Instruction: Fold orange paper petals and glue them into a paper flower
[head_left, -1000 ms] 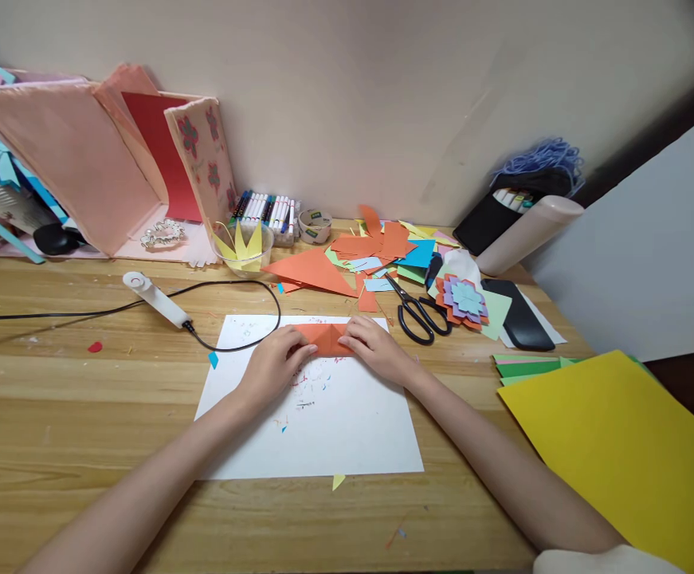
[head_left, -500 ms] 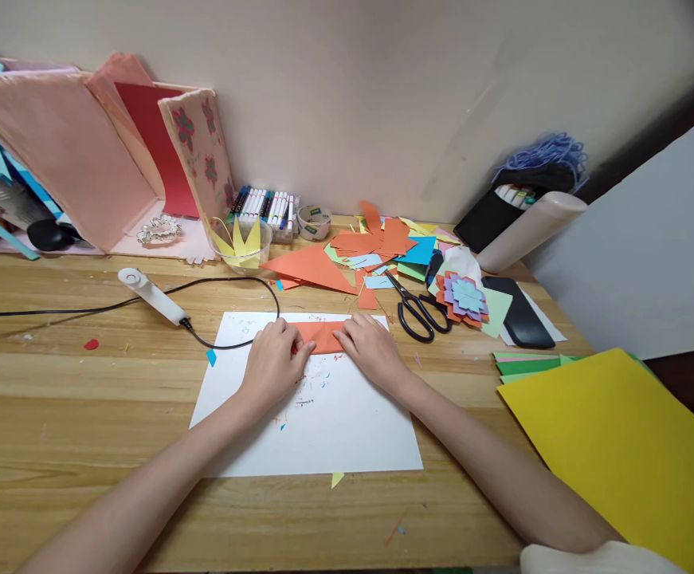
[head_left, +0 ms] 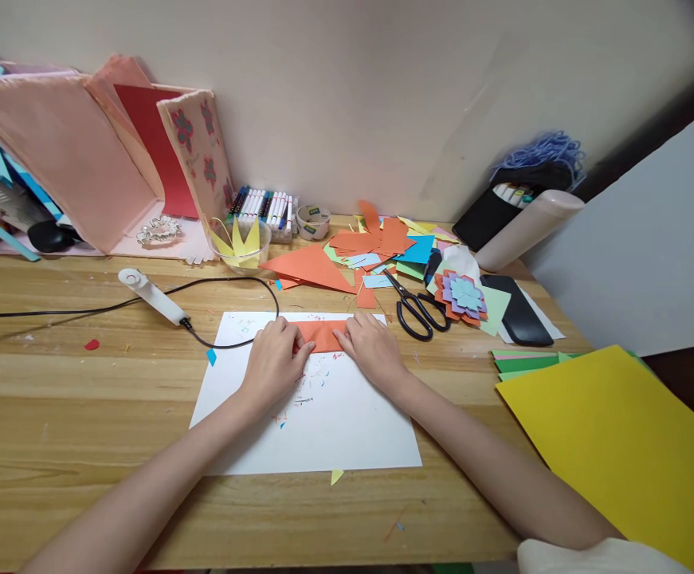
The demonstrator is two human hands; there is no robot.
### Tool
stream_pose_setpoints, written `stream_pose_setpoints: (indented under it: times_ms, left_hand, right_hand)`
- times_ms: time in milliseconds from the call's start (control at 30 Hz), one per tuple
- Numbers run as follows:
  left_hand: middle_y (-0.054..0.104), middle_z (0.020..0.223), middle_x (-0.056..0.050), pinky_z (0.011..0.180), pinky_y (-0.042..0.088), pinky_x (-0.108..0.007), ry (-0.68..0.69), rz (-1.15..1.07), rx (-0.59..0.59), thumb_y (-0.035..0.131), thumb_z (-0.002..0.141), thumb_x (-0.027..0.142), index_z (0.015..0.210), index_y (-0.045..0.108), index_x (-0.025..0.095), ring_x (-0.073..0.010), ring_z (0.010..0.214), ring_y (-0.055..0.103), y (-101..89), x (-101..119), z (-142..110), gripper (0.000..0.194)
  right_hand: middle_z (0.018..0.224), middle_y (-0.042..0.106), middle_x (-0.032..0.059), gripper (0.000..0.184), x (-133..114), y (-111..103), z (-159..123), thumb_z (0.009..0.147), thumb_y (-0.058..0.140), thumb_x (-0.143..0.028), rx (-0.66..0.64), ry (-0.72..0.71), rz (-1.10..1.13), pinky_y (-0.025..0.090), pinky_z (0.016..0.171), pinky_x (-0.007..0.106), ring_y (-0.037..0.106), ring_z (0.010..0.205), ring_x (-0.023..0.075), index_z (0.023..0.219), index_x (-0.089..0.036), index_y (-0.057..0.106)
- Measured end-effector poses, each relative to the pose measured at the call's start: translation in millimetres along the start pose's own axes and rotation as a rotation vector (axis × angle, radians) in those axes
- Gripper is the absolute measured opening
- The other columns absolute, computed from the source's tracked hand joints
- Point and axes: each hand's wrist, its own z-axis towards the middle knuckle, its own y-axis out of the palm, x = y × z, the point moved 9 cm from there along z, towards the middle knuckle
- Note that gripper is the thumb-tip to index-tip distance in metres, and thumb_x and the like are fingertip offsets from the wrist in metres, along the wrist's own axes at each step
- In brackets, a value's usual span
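Note:
An orange strip of folded paper (head_left: 323,336) lies across the upper part of a white sheet (head_left: 352,422). My left hand (head_left: 273,355) has closed on the strip's left end, its thumb along the near edge. At the other end my right hand (head_left: 373,347) grips the paper the same way, thumb pointing inward. Between the two thumbs the middle of the strip shows. The ends of the strip are hidden under my fingers. Small coloured scraps and marks dot the white sheet.
Black-handled scissors (head_left: 421,312) and a layered paper flower (head_left: 464,296) lie beyond my right hand. Orange paper pieces (head_left: 311,267) are heaped at the back. A corded white device (head_left: 152,296) is at left, yellow sheets (head_left: 615,446) at right. Markers (head_left: 263,209) stand by the wall.
Both hands stay at the two ends of the orange paper strip, with hardly any movement. The view has shifted very slightly.

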Motion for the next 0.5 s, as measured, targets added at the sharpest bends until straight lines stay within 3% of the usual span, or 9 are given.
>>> stream_pose_setpoints:
  times_ms: [67,133,200,367,500]
  left_hand:
    - [0.06,0.1,-0.01,0.076,0.042,-0.037,0.088,0.001,0.017,0.044,0.085,0.025,0.097,0.055,0.016,-0.0229,0.092,0.054,2.0,8.2,-0.9,0.018]
    - [0.053,0.124,-0.012,0.09,0.04,-0.037,0.243,0.004,-0.024,0.036,0.086,0.014,0.119,0.045,0.014,-0.0214,0.111,0.05,10.4,21.6,-3.7,0.034]
    - [0.043,0.136,-0.011,0.1,0.035,-0.037,0.365,0.029,-0.111,0.031,0.085,0.007,0.13,0.037,0.014,-0.0185,0.123,0.041,22.0,31.1,-7.9,0.045]
    - [0.03,0.144,-0.009,0.108,0.025,-0.037,0.355,0.151,-0.25,0.029,0.083,0.006,0.137,0.03,0.012,-0.0174,0.133,0.026,31.6,30.1,-13.1,0.055]
    - [0.023,0.146,-0.008,0.109,0.021,-0.038,0.349,0.181,-0.301,0.034,0.083,0.019,0.14,0.023,0.011,-0.0182,0.134,0.021,27.6,32.6,-18.2,0.058]
  right_hand:
    - [0.073,0.055,0.0084,0.03,-0.1,-0.1,0.4,0.09,0.042,-0.037,-0.001,-0.005,-0.001,0.033,0.058,0.031,0.05,0.07,0.0211,0.072,-0.018,0.054]
    - [0.074,0.055,0.0078,0.027,0.3,0.0,1.1,0.09,0.043,-0.036,-0.001,-0.009,0.015,0.033,0.058,0.03,0.05,0.07,0.0202,0.072,-0.018,0.052]
    - [0.074,0.054,0.0069,0.025,1.4,1.0,1.7,0.089,0.045,-0.035,-0.011,-0.004,0.037,0.034,0.058,0.029,0.05,0.069,0.0193,0.073,-0.018,0.05]
    - [0.081,0.054,0.007,0.018,0.2,1.4,1.0,0.089,0.045,-0.032,-0.058,-0.021,0.0,0.036,0.055,0.028,0.05,0.068,0.0184,0.082,-0.016,0.05]
    - [0.088,0.054,0.0093,0.012,-5.3,-3.5,-3.5,0.09,0.04,-0.018,-0.063,-0.1,-0.033,0.039,0.059,0.028,0.052,0.073,0.0191,0.092,-0.015,0.052]
